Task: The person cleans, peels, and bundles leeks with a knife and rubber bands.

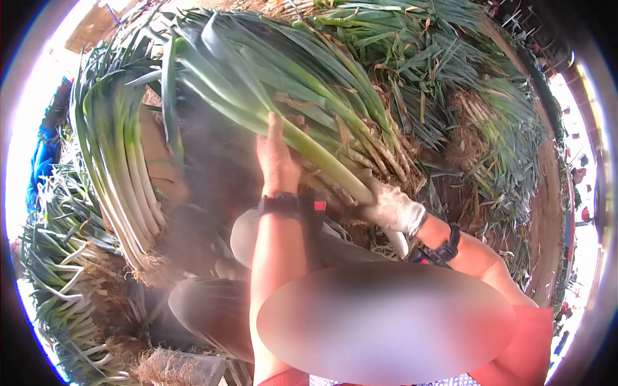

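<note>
One thick leek (322, 154) slants across the middle, its broad green leaves fanning toward the upper left. My bare left hand (278, 157) is closed round its stem below the leaves, thumb lying along it. Lower down, my right hand (389, 207), in a pale glove, is closed on the white end. Behind the held leek lies a pile of untrimmed leeks (373, 138) with dry outer leaves and brown roots. A white rounded piece (398, 243) sticks out below the right glove.
Clean white-stemmed leeks (132, 174) lie in a bundle at left, roots toward me. More rooty leeks (71, 283) are stacked at lower left. Heaped leeks (431, 58) fill the upper right, with another bundle (502, 141) at far right. My knees sit below my hands.
</note>
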The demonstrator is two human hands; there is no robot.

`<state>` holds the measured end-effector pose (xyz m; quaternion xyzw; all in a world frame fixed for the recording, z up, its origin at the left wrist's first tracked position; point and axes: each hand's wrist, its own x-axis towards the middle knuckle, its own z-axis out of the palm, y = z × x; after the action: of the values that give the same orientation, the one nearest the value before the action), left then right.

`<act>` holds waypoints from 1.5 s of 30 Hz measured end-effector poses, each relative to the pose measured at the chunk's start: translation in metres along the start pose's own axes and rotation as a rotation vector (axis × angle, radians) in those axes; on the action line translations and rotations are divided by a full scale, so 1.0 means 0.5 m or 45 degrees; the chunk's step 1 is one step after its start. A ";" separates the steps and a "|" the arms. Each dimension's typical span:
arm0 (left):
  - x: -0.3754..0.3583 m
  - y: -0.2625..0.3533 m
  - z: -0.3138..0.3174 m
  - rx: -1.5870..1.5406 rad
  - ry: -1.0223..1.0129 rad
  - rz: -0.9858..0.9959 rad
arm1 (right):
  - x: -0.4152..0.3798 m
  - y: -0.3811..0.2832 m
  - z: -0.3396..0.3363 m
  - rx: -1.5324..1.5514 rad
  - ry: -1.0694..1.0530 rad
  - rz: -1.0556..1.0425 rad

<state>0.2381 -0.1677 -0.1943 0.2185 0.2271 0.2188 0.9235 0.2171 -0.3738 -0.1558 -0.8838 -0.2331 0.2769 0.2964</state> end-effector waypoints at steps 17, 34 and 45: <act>-0.073 0.067 0.033 -0.085 -0.205 0.170 | -0.126 0.107 0.041 0.009 0.559 0.131; -0.587 0.622 -0.056 -0.316 -0.463 1.340 | -0.018 -0.374 0.088 0.208 -0.024 -1.321; -1.211 0.765 -0.339 0.148 -0.210 2.048 | -0.276 -0.820 0.486 0.207 -0.842 -2.077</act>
<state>-0.4510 -0.1115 0.0583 0.3781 -0.0575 0.7868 0.4844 -0.1393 -0.0640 -0.0026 -0.2930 -0.8444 0.2364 0.3811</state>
